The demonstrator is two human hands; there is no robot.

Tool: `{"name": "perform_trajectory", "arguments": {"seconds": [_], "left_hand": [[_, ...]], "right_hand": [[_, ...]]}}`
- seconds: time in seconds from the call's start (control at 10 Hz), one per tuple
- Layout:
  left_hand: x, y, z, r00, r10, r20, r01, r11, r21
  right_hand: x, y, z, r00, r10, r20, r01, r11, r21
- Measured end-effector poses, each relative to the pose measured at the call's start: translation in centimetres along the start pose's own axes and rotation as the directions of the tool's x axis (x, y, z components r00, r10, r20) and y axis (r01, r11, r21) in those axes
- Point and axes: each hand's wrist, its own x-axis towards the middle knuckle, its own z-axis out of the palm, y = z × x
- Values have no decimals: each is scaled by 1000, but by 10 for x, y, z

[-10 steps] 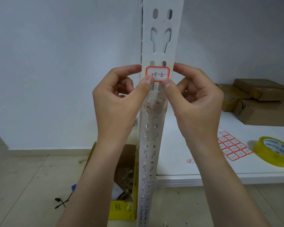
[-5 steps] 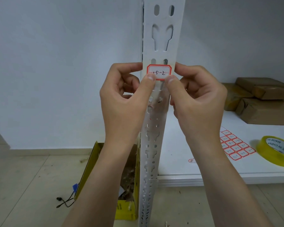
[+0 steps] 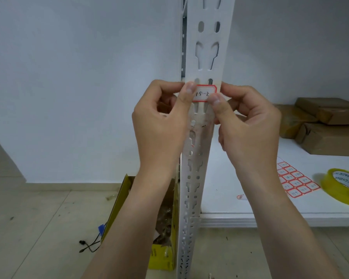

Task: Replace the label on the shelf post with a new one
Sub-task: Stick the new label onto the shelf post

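Note:
A white slotted shelf post (image 3: 208, 47) stands upright in the middle of the view. On its front face sits a red-bordered white label (image 3: 204, 94) with "15-2" handwritten on it. My left hand (image 3: 159, 125) pinches the label's left edge against the post, thumb on the front and forefinger behind the post's edge. In the same way my right hand (image 3: 250, 125) pinches the right edge, its thumb on the lower right corner. Below the label the post's face looks smudged.
To the right, a white shelf board (image 3: 230, 198) carries a sheet of red-bordered labels (image 3: 296, 182), a yellow tape roll (image 3: 343, 186), a small red scrap (image 3: 241, 196) and brown parcels (image 3: 326, 125). A yellow cardboard box (image 3: 161, 256) stands on the floor left of the post.
Both thumbs have slid up from the label's bottom edge onto its sides, the left one to the upper left corner. The label stays in place on the post.

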Motion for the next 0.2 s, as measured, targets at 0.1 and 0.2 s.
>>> {"name": "perform_trajectory", "arguments": {"seconds": [0.1, 0.2], "left_hand": [[-15, 7, -9, 999, -19, 34, 16, 996, 90], [-28, 49, -42, 993, 77, 91, -79, 997, 16]], "right_hand": [[-14, -8, -8, 998, -2, 69, 13, 986, -164], [-23, -45, -55, 996, -82, 46, 81, 997, 14]]}}
